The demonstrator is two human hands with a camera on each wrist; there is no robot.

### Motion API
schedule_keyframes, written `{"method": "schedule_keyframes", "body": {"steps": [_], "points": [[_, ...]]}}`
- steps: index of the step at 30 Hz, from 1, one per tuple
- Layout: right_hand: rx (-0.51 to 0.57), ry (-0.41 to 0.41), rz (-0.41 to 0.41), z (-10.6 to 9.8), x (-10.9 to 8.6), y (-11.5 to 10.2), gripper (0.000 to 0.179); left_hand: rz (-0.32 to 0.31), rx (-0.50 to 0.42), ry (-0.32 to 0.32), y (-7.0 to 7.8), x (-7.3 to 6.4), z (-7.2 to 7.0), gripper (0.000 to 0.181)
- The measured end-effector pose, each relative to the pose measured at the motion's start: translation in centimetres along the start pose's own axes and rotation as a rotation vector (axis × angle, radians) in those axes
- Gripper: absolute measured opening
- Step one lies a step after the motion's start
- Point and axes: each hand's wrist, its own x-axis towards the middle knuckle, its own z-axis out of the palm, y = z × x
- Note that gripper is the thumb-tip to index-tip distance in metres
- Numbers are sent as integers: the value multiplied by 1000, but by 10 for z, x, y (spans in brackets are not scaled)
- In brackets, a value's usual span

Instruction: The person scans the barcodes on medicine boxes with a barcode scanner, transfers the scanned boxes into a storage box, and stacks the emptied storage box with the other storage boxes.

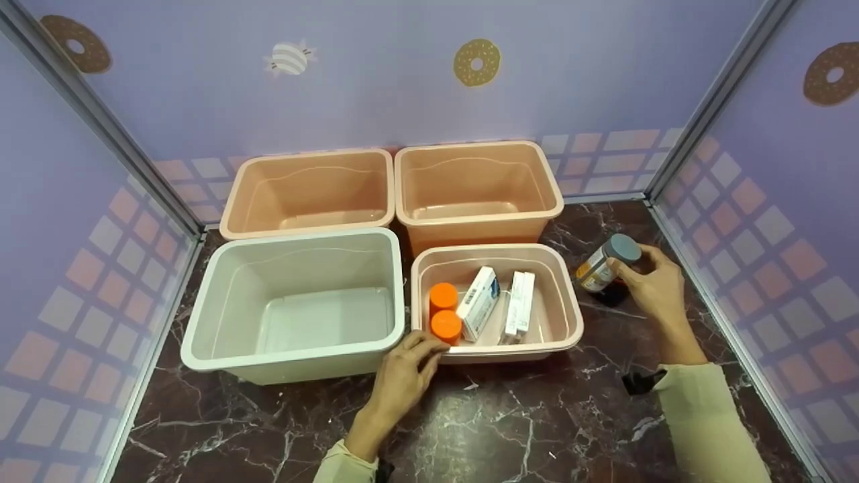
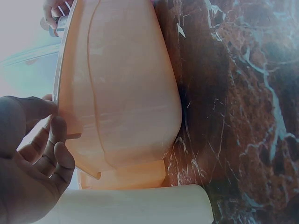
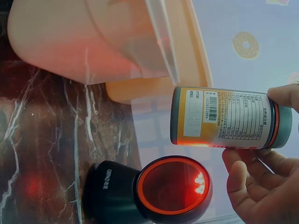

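My right hand (image 1: pixel 654 285) grips a supplement bottle (image 3: pixel 224 116) by its grey-blue cap end, right of the small pink bin (image 1: pixel 496 359). The bottle is tilted, and its barcode label faces the right wrist camera. Just below it stands a black desktop barcode scanner (image 3: pixel 173 184) with a glowing red window; in the head view the bottle mostly hides it. My left hand (image 1: pixel 402 369) holds the near left rim of the small pink bin between thumb and fingers. Inside that bin are two orange-capped bottles (image 1: pixel 443 298) and several white medicine boxes (image 1: pixel 478 305).
A pale green-grey bin (image 1: pixel 295 362) stands left of the small pink bin. Behind them are two peach bins (image 1: pixel 305 231), (image 1: pixel 480 218). Purple patterned walls (image 1: pixel 376 80) close in the dark marbled table (image 1: pixel 483 429) at the back and both sides.
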Motion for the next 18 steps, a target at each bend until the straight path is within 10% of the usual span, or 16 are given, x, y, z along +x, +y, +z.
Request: {"method": "schedule_keyframes", "body": {"steps": [18], "points": [[-57, 31, 50, 5, 1, 18, 61, 18, 0, -12, -2, 0, 0, 17]]}}
